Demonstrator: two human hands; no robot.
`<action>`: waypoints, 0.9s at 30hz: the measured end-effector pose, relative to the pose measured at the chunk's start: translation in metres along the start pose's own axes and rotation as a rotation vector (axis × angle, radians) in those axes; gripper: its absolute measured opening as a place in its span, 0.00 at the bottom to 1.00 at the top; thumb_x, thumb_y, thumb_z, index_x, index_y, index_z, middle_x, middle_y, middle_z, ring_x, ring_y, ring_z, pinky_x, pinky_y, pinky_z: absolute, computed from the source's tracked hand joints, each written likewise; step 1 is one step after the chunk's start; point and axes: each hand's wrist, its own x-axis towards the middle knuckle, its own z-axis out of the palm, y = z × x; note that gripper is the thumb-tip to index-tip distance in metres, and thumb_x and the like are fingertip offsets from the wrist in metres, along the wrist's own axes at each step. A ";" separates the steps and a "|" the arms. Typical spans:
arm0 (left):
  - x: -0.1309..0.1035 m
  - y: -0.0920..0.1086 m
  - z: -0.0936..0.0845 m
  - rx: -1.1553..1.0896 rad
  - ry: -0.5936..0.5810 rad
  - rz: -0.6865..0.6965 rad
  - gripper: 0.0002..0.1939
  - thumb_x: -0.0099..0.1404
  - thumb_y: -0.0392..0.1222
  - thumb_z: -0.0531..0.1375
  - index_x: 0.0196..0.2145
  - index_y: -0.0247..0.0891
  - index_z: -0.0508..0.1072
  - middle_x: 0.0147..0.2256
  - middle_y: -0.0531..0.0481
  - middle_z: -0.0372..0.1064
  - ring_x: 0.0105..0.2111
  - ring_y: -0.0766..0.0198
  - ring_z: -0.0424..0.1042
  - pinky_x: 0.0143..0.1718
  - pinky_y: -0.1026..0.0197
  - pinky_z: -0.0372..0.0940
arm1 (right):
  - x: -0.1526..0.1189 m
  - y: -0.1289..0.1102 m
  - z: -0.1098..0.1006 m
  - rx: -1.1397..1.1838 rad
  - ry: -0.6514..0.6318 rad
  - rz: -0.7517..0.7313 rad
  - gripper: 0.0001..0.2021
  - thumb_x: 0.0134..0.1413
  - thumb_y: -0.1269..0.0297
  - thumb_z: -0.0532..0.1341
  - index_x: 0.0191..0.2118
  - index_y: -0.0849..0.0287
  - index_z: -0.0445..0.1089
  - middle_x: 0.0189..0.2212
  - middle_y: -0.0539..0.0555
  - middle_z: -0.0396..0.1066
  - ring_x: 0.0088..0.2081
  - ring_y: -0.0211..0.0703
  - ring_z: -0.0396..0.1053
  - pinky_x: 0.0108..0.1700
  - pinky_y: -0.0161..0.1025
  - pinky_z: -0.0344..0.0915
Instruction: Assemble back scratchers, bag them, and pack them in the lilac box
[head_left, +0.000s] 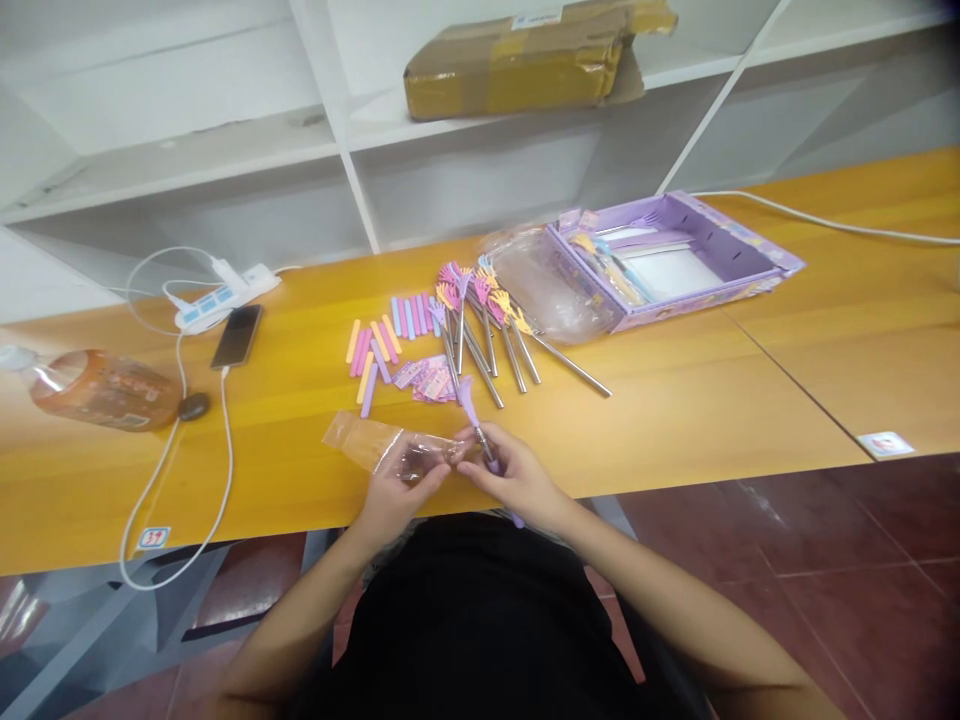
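- Bottle (pixel 105 390) of orange stuff lies on its side at the far left of my table (pixel 675 400).
- Next come a white power strip (pixel 225 300) and, just beside it, a dark phone (pixel 237 336) on a white cable.
- Short coloured strips (pixel 363 353) lie in loose groups.
- My left hand (pixel 405 478) holds a clear bag (pixel 367 440), its fingers curled around it near the table's front edge.
- Small printed cards (pixel 433 382) overlap just beyond.
- Metal-rod scratchers (pixel 496 308) with little hand-shaped heads lie heaped behind my hands.
- My right hand (pixel 519 478) grips one purple scratcher (pixel 482 440), head pointing away from me; whether those fingertips also pinch the bag, I cannot tell.
- Crumpled plastic (pixel 555 285) touches a purple tray (pixel 709 237) holding more scratchers.
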 end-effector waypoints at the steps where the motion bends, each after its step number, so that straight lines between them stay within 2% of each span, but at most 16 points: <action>1: 0.000 0.000 0.000 -0.004 -0.029 0.012 0.14 0.72 0.54 0.69 0.44 0.41 0.75 0.39 0.49 0.78 0.41 0.58 0.80 0.49 0.55 0.76 | 0.002 0.000 0.001 0.020 0.006 0.001 0.21 0.63 0.47 0.74 0.52 0.54 0.72 0.39 0.50 0.76 0.28 0.36 0.60 0.32 0.37 0.60; 4: -0.001 -0.001 -0.001 -0.017 -0.062 0.050 0.18 0.72 0.51 0.70 0.54 0.43 0.76 0.38 0.52 0.76 0.40 0.60 0.78 0.48 0.56 0.76 | 0.005 -0.001 -0.002 0.052 0.026 0.021 0.22 0.59 0.45 0.76 0.45 0.55 0.71 0.33 0.48 0.73 0.29 0.37 0.63 0.33 0.37 0.62; 6: -0.002 -0.002 -0.002 -0.041 -0.082 0.061 0.28 0.70 0.50 0.71 0.64 0.45 0.71 0.39 0.52 0.75 0.39 0.60 0.78 0.48 0.56 0.77 | 0.005 -0.003 -0.005 0.068 0.022 0.042 0.23 0.58 0.45 0.77 0.42 0.55 0.70 0.30 0.45 0.69 0.28 0.36 0.63 0.32 0.36 0.61; 8: -0.004 -0.004 -0.003 -0.062 -0.130 0.046 0.36 0.69 0.51 0.73 0.70 0.46 0.66 0.42 0.51 0.76 0.40 0.59 0.79 0.49 0.54 0.78 | 0.004 -0.005 -0.007 0.068 0.007 0.053 0.23 0.57 0.45 0.78 0.41 0.55 0.70 0.28 0.44 0.66 0.27 0.35 0.62 0.31 0.35 0.60; 11: -0.007 -0.009 -0.005 -0.043 -0.174 0.016 0.35 0.68 0.53 0.74 0.67 0.46 0.69 0.47 0.47 0.77 0.44 0.56 0.80 0.51 0.52 0.78 | 0.003 -0.006 -0.007 0.051 0.024 0.061 0.22 0.58 0.44 0.77 0.44 0.55 0.73 0.28 0.44 0.65 0.26 0.34 0.59 0.28 0.34 0.58; 13: -0.009 -0.014 -0.006 -0.009 -0.161 0.032 0.32 0.66 0.55 0.76 0.62 0.46 0.73 0.51 0.46 0.76 0.47 0.55 0.79 0.53 0.51 0.78 | 0.003 -0.002 -0.006 0.114 0.062 0.074 0.23 0.63 0.41 0.72 0.49 0.55 0.74 0.28 0.44 0.64 0.22 0.33 0.54 0.23 0.34 0.53; 16: -0.010 -0.016 -0.004 -0.014 -0.123 0.034 0.29 0.65 0.56 0.76 0.58 0.46 0.74 0.51 0.47 0.75 0.45 0.57 0.78 0.51 0.52 0.78 | 0.005 0.004 -0.006 0.250 0.152 0.064 0.25 0.69 0.37 0.65 0.53 0.55 0.74 0.25 0.42 0.59 0.19 0.31 0.47 0.19 0.34 0.47; 19: -0.009 -0.012 -0.002 -0.067 -0.056 -0.012 0.29 0.66 0.56 0.75 0.59 0.47 0.72 0.50 0.48 0.73 0.44 0.60 0.78 0.49 0.54 0.78 | 0.003 0.004 -0.013 0.173 0.291 0.000 0.24 0.71 0.39 0.64 0.54 0.56 0.76 0.22 0.42 0.55 0.19 0.34 0.50 0.19 0.34 0.51; 21: -0.007 -0.008 -0.001 -0.087 -0.006 -0.022 0.29 0.66 0.54 0.75 0.59 0.47 0.71 0.50 0.49 0.72 0.43 0.60 0.78 0.49 0.54 0.78 | 0.000 0.000 -0.020 0.065 0.329 -0.035 0.23 0.72 0.41 0.64 0.55 0.56 0.77 0.20 0.42 0.56 0.19 0.36 0.52 0.19 0.35 0.54; 23: -0.006 -0.006 -0.001 -0.085 0.028 -0.022 0.29 0.66 0.54 0.75 0.59 0.46 0.71 0.50 0.48 0.72 0.43 0.61 0.78 0.49 0.55 0.77 | -0.004 -0.005 -0.028 -0.010 0.246 -0.039 0.23 0.74 0.42 0.63 0.56 0.57 0.78 0.21 0.43 0.58 0.19 0.36 0.54 0.20 0.36 0.55; 27: -0.006 -0.005 -0.003 -0.018 0.080 -0.011 0.30 0.66 0.55 0.75 0.59 0.46 0.72 0.50 0.47 0.74 0.44 0.58 0.78 0.50 0.53 0.77 | -0.010 -0.008 -0.042 -0.094 -0.070 -0.044 0.21 0.77 0.44 0.59 0.57 0.56 0.74 0.26 0.45 0.66 0.20 0.34 0.61 0.23 0.35 0.59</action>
